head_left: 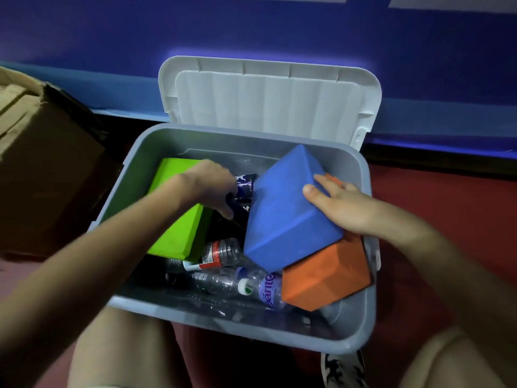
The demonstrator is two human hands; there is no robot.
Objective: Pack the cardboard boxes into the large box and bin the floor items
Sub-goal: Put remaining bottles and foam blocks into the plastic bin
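Note:
A grey plastic bin stands open on the floor, its white lid tipped back against the wall. Inside lie a green block, a blue block, an orange block and several clear plastic bottles. My left hand reaches into the bin over the green block, its fingers curled round a dark blue can. My right hand rests on the tilted blue block's right side, fingers straight. The blue block leans on the orange one.
A large brown cardboard box stands to the left of the bin, against the blue wall. The floor is red. My knees and one patterned shoe frame the bin's near edge.

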